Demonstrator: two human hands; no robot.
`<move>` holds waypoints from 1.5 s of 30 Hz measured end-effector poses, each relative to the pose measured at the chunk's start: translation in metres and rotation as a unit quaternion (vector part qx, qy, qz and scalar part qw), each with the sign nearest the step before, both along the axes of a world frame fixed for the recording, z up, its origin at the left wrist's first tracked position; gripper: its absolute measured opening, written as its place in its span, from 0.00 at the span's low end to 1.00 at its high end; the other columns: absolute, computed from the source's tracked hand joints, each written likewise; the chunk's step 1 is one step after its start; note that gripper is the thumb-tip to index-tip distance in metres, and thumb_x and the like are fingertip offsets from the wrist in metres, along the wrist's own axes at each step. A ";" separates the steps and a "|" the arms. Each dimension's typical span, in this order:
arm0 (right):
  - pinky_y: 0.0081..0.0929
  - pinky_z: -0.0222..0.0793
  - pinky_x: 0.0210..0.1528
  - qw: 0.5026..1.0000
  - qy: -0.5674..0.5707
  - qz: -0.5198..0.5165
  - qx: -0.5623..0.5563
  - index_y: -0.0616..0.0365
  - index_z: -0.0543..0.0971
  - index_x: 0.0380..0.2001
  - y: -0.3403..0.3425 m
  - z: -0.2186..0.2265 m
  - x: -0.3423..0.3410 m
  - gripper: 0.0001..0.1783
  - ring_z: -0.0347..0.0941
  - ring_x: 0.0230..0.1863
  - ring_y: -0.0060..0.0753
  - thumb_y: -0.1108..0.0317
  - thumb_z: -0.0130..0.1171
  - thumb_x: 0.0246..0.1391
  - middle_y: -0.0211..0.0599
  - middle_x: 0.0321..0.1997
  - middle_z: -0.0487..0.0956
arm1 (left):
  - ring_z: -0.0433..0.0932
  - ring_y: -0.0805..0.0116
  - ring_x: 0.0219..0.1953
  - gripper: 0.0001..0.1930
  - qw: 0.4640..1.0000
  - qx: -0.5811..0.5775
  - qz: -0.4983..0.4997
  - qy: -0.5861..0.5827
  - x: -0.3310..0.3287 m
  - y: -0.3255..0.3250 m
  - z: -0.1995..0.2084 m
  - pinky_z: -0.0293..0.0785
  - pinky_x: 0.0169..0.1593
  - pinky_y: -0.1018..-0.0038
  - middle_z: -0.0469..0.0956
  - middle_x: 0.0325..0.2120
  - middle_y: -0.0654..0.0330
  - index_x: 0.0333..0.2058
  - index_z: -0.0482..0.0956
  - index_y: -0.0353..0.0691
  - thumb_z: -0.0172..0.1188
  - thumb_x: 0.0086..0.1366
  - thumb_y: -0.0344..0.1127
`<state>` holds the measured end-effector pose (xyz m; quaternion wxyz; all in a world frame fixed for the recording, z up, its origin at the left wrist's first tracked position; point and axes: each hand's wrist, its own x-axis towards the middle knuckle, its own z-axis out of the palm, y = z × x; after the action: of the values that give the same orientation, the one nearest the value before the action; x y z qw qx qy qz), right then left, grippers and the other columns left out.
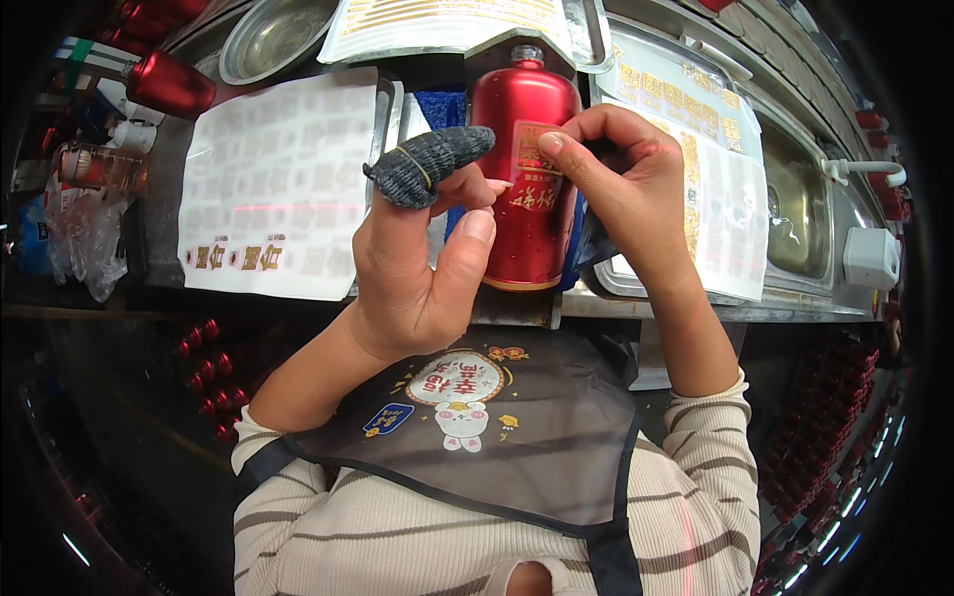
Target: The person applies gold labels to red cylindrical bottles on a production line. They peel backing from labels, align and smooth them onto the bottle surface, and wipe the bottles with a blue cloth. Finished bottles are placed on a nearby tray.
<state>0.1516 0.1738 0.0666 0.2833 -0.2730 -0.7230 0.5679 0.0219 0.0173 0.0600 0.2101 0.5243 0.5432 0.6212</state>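
A glossy red bottle (489, 238) lies on its back in a metal cradle in front of me, its silver threaded neck away from me. Gold lettering and a square gold sticker (529, 149) are on its face. My right hand (631, 164) has thumb and forefinger pinched at the sticker's upper right part, against the bottle. My left hand (422, 268) is beside the bottle's left side, forefinger and thumb apart, a fingertip near the lettering. A grey knitted finger sleeve (432, 164), held by a rubber band, covers its forefinger. The other left fingers are partly hidden.
A white sticker sheet (278, 189) with a few gold pieces lies on a tray at left. More gold sticker sheets (730, 219) lie at right, before a sink (800, 233). A metal bowl (273, 45) and another red bottle (171, 85) stand at far left.
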 end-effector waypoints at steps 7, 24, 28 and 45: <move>0.13 0.68 0.29 1.000 0.023 -0.012 0.015 0.64 0.81 0.28 0.000 -0.003 -0.002 0.08 0.73 0.26 0.12 0.69 0.67 0.54 0.27 0.23 0.80 | 0.73 0.70 0.38 0.25 0.999 -0.038 -0.032 0.016 0.000 -0.003 0.001 0.75 0.56 0.60 0.72 0.38 0.55 0.62 0.60 0.30 0.45 0.65 0.21; 0.14 0.68 0.28 0.999 0.024 -0.016 0.029 0.64 0.81 0.27 0.000 -0.003 -0.003 0.08 0.72 0.25 0.12 0.70 0.67 0.53 0.27 0.23 0.80 | 0.58 0.57 0.68 0.42 0.992 -0.092 0.082 -0.024 0.001 0.026 -0.023 0.51 0.71 0.60 0.60 0.63 0.47 0.66 0.52 0.30 0.69 0.59 0.27; 0.12 0.67 0.33 1.000 -0.002 -0.003 0.028 0.65 0.81 0.29 0.001 -0.002 -0.001 0.07 0.71 0.30 0.11 0.73 0.68 0.55 0.25 0.28 0.80 | 0.60 0.53 0.68 0.41 0.991 -0.069 0.040 -0.105 0.001 0.027 -0.028 0.54 0.71 0.62 0.62 0.62 0.41 0.64 0.54 0.27 0.69 0.57 0.29; 0.12 0.67 0.29 1.000 0.019 -0.025 0.003 0.62 0.80 0.31 -0.010 0.001 0.001 0.06 0.72 0.29 0.10 0.72 0.67 0.56 0.26 0.27 0.79 | 0.59 0.53 0.70 0.29 0.970 -0.105 0.032 -0.216 0.009 0.030 -0.021 0.56 0.71 0.61 0.53 0.68 0.35 0.54 0.55 0.25 0.65 0.64 0.26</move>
<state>0.1527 0.1642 0.0675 0.3119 -0.2793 -0.7119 0.5638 0.0308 0.0472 0.0393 0.3565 0.3351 0.5639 0.6653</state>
